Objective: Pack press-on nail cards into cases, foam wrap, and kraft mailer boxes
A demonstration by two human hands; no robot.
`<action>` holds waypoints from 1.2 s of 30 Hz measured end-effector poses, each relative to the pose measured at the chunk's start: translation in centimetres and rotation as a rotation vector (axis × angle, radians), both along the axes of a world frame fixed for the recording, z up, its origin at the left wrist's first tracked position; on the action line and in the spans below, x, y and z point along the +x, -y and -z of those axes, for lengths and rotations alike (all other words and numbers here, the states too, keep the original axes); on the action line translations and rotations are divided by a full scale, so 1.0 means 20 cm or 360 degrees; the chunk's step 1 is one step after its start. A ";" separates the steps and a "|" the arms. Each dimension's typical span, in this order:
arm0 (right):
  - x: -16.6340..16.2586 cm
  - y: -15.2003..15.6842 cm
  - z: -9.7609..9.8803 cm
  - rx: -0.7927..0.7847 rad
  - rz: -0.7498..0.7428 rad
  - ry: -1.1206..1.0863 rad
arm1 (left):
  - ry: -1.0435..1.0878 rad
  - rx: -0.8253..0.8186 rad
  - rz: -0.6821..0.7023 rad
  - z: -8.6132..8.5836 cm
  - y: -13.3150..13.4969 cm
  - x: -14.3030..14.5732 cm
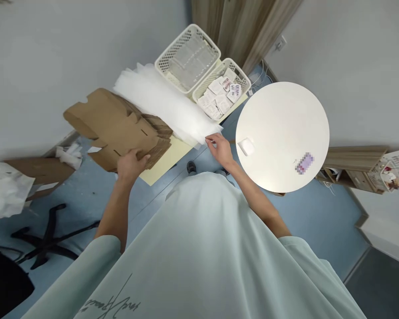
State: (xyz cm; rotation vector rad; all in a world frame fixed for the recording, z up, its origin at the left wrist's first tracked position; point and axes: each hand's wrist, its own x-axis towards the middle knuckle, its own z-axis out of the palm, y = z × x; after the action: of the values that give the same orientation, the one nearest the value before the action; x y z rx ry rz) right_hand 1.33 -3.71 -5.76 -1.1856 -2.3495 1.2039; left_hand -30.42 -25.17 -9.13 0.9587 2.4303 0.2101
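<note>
My left hand [130, 168] is closed on the near edge of a brown flattened cardboard box [119, 124], the top one of a stack. Its thumb points right and its fingertips are partly hidden. My right hand [221, 151] pinches the near right corner of a pile of thin white foam sheets [173, 106]. The foam pile lies just beyond the cardboard stack, on a pale yellow table [164, 161].
Behind the foam stand a white basket [159, 64] with clear plastic inside and another basket [248, 79] of small labelled packets. A round white table [282, 119] on the right bears a small white object [246, 146]. A chair base [48, 241] is at lower left.
</note>
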 end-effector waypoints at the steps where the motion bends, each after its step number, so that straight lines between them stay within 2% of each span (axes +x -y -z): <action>1: -0.07 0.04 0.00 0.0012 -0.0067 0.0027 | 0.0039 0.0030 0.0012 0.02 0.01 -0.02; 5: -0.31 0.18 -0.01 0.0029 -0.0302 0.0160 | 0.0118 0.0163 -0.0012 0.06 0.04 -0.06; 10: -0.55 0.34 0.00 0.0047 -0.0670 0.0367 | 0.0195 0.0246 0.0061 0.08 0.06 -0.12; 16: -0.82 0.45 0.10 0.0255 -0.1076 0.0446 | 0.0048 0.0178 0.0075 0.11 0.03 -0.13; 20: -0.91 0.47 0.14 0.0311 -0.1216 0.0779 | 0.0024 0.0149 0.0258 0.11 0.03 -0.13; 23: -0.93 0.47 0.13 0.0319 -0.1288 0.0967 | 0.0060 0.0121 0.0367 0.09 0.05 -0.14; 25: -0.94 0.46 0.11 0.0300 -0.1308 0.1029 | 0.0046 0.0138 0.0363 0.07 0.06 -0.15; 28: -0.95 0.44 0.09 0.0226 -0.1338 0.1045 | 0.0009 0.0278 0.0276 0.00 0.09 -0.19; 30: -0.95 0.43 0.08 0.0159 -0.1331 0.1015 | -0.0035 0.0457 0.0209 -0.09 0.11 -0.23; 33: -0.94 0.43 0.07 0.0021 -0.1251 0.0916 | -0.0159 0.0785 0.0142 -0.27 0.13 -0.31; 36: -0.89 0.40 0.02 -0.0143 -0.1061 0.0642 | -0.0252 0.1095 0.0199 -0.47 0.14 -0.36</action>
State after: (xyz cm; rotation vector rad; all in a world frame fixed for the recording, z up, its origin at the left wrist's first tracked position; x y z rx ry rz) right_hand -16.52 -11.72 -6.07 -0.7234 -3.1832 1.3598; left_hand -37.61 -27.95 0.28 1.4507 2.4598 1.0036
